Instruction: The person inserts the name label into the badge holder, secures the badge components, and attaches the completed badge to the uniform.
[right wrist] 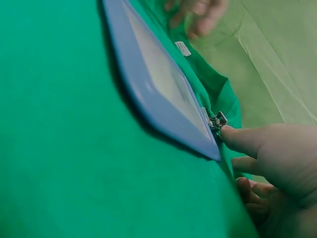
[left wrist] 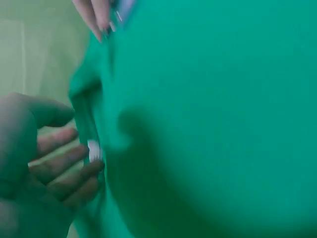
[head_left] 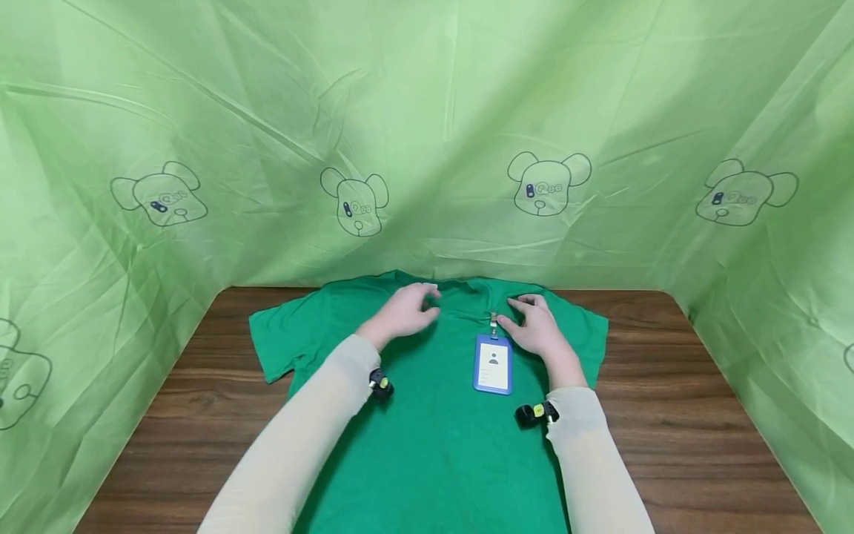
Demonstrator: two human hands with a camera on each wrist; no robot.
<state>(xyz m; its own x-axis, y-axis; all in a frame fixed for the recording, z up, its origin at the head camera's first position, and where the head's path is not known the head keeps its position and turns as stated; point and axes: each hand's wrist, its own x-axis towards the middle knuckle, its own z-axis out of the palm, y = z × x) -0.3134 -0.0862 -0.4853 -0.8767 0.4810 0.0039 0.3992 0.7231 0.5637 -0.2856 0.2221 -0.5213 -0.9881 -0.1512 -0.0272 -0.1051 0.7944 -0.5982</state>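
A green T-shirt [head_left: 434, 437] lies spread flat, its neckline at the far side. On its upper right sits a badge holder [head_left: 494, 389] with a blue frame and a white card, fastened near the neckline by a metal clip [right wrist: 218, 120]. My right hand [head_left: 537, 330] is beside the clip, the thumb tip touching it and the index finger held apart. At the neckline, my left hand [head_left: 403, 310] hovers with thumb and fingers parted and nothing gripped. Its fingers [left wrist: 69, 163] are near the white collar label [left wrist: 94, 151] in the left wrist view.
Beneath the shirt is a dark wood-grain table [head_left: 180, 437]. Light green cloth [head_left: 427, 133] printed with bear heads walls off the back and both sides. A small black camera is strapped to each wrist.
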